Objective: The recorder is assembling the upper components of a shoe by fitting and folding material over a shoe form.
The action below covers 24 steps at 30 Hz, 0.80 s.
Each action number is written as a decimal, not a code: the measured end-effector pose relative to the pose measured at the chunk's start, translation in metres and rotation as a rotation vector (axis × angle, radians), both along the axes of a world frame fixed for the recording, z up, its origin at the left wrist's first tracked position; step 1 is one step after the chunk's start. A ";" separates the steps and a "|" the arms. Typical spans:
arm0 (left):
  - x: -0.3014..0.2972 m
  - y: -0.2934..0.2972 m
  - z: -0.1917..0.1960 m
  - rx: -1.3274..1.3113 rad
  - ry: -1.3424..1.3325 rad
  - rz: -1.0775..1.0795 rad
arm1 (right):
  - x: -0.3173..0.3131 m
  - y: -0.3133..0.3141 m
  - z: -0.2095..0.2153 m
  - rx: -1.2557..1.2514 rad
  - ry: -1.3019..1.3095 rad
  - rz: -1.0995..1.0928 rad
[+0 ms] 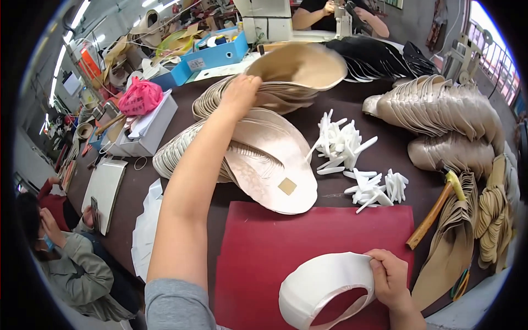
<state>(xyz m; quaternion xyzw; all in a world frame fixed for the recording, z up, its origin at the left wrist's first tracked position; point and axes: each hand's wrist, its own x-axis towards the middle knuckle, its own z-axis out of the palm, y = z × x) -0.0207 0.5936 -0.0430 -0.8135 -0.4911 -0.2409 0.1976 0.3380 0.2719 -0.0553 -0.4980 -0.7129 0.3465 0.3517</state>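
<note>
My left hand [240, 93] reaches far forward and grips the edge of a fanned stack of beige sole-shaped pieces [297, 69] at the back of the dark table. Nearer to me lies another spread of glossy beige pieces [269, 154], the top one bearing a small tan square. My right hand [389, 278] holds a curved white fabric piece [322, 286] over a red mat [264, 247] at the table's near edge.
Small white plastic strips [352, 159] lie in loose piles right of centre. A yellow-headed hammer [434, 212] rests beside beige piece stacks [440, 110] at right. A white box [146, 129] with a pink bag, blue trays and black pieces are behind. People sit at left and rear.
</note>
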 end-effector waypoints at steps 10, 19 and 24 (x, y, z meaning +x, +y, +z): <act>0.012 -0.049 0.026 -0.602 -0.035 0.214 | 0.011 -0.011 0.003 -0.050 0.109 0.007; 0.036 -0.433 0.047 -1.345 -0.855 -0.457 | -0.034 -0.079 0.081 0.156 -0.279 0.282; 0.038 -0.577 -0.022 -1.501 -1.643 -0.456 | -0.146 -0.095 0.124 0.646 -0.931 0.699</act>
